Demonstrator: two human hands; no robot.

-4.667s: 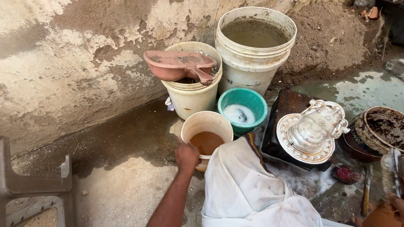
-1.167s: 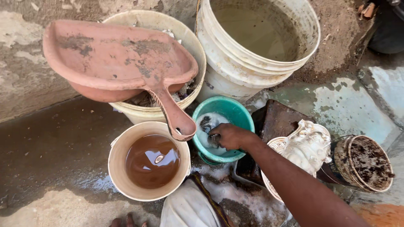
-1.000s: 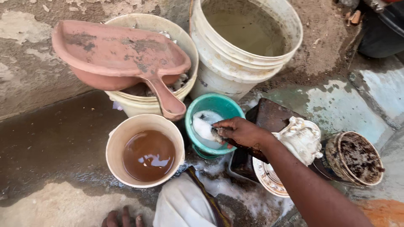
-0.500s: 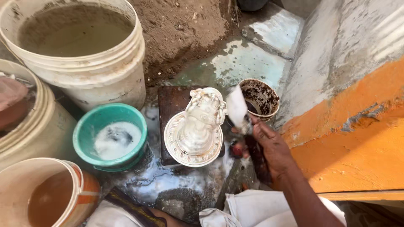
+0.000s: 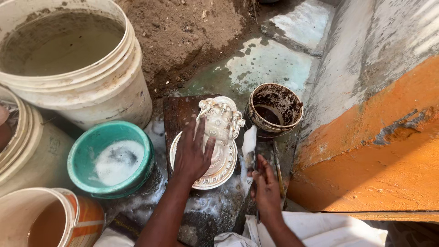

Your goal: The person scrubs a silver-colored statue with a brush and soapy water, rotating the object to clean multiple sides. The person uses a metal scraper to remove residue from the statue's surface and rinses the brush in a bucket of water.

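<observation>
- The left hand (image 5: 192, 155) lies flat on the white ornate cast (image 5: 215, 142), fingers spread and pressing rather than closed round it; the cast sits directly under that palm, on a dark wet board (image 5: 180, 114).
- The right hand (image 5: 266, 190) holds a white brush (image 5: 249, 146) whose soapy tip stands just right of the cast; the grip is closed on the handle.
- To scrub well, the flat hand should hold the cast steady while the brush works into the raised relief; light strokes suit the fine edges.
- The teal bowl (image 5: 112, 158) of suds sits left of the pressing hand, within easy reach for more lather.
- A dirty brown pot (image 5: 274, 110) stands just beyond the brush hand; it looks easy to knock.
- The foamy board looks slick, so the cast may slide.
</observation>
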